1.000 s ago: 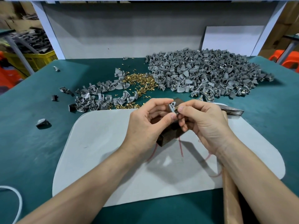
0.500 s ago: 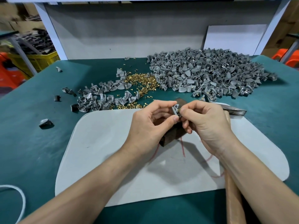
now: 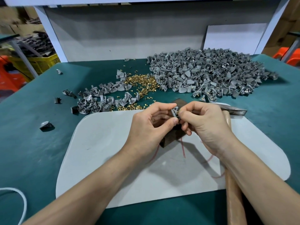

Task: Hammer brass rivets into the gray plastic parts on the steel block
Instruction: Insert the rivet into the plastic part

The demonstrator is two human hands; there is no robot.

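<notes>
left hand: my left hand (image 3: pixel 151 125) pinches one gray plastic part (image 3: pixel 174 110) between thumb and forefinger, held just above the steel block (image 3: pixel 170 140)
right hand: my right hand (image 3: pixel 206 125) has its fingertips pinched on a tiny brass rivet (image 3: pixel 178 113), right against the part's 3 o'clock side
steel block: dark chunk on the white mat (image 3: pixel 100 159), mostly hidden under my hands
hammer: the hammer (image 3: pixel 235 110) lies at 3 o'clock from the block, with the wooden handle running back toward 5 o'clock under my right forearm
loose rivets: the rivet scatter (image 3: pixel 141 83) is at 11 o'clock on the green surface (image 3: pixel 32 143)
parts: big pile (image 3: pixel 211 73) at 1 o'clock, small pile (image 3: pixel 100 101) at 10 o'clock
</notes>
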